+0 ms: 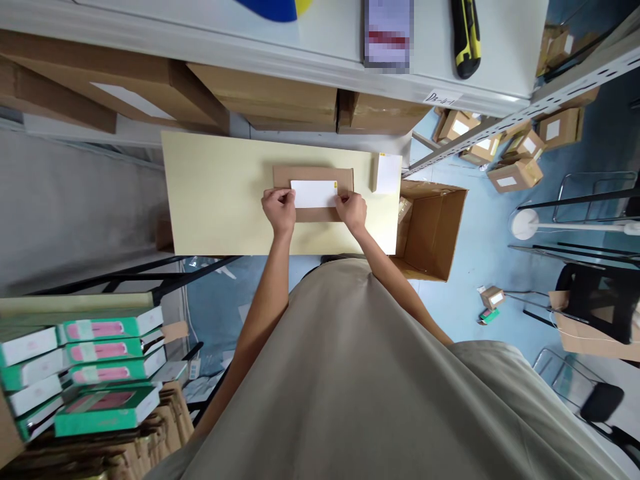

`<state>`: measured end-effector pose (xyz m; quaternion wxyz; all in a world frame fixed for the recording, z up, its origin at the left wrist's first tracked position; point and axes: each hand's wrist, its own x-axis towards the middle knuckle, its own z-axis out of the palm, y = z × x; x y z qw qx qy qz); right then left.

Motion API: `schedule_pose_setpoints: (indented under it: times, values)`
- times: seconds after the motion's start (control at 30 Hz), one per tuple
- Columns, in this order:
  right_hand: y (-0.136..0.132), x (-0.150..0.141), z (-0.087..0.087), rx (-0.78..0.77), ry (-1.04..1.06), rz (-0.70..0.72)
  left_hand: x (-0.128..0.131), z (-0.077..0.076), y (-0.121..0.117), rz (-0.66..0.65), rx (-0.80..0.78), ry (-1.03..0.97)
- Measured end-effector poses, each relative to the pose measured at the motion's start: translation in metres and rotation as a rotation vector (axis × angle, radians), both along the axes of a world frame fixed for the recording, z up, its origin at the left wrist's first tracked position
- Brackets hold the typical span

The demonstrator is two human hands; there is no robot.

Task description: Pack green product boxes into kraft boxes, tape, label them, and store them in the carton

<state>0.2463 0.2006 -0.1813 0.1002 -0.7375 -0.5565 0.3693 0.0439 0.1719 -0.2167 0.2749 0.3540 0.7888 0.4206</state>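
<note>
A flat brown cardboard box lies on a pale yellow table. A white label with a yellow corner sits on the box. My left hand is curled at the label's left end, fingertips pinching its edge. My right hand is curled at the label's right end, fingers pressed on it. Both hands rest on the box's near edge.
A small box with a white label stands at the table's right end. An open cardboard carton sits on the floor to the right. Shelves hold brown cartons and a yellow-black utility knife. Green-and-white boxes are stacked at lower left.
</note>
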Motion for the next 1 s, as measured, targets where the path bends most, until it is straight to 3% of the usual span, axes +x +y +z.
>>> schedule_pose_setpoints:
  times: [0.2, 0.37, 0.47, 0.57, 0.67, 0.83, 1.0]
  values:
    - [-0.001, -0.001, -0.002, 0.006, 0.012, -0.020, -0.001, -0.002, 0.001, -0.008, -0.008, 0.006]
    - [-0.002, 0.001, 0.003, -0.012, -0.041, 0.064, 0.000, -0.003, 0.001, -0.006, -0.003, -0.001]
    - [-0.007, 0.000, 0.008, 0.146, -0.074, 0.198, 0.002, -0.002, 0.002, 0.002, 0.002, -0.012]
    - [-0.015, -0.006, 0.013, 0.302, -0.094, 0.425, 0.004, 0.000, 0.002, 0.006, 0.001, -0.014]
    - [-0.025, -0.012, 0.012, 0.290, -0.090, 0.556, 0.004, 0.001, 0.002, -0.002, -0.006, -0.008]
    - [-0.033, -0.019, 0.001, 0.250, -0.071, 0.573, 0.005, -0.005, 0.001, -0.015, -0.005, 0.012]
    - [-0.033, -0.051, -0.005, 0.233, -0.050, 0.716, 0.006, -0.010, 0.001, -0.010, -0.017, 0.043]
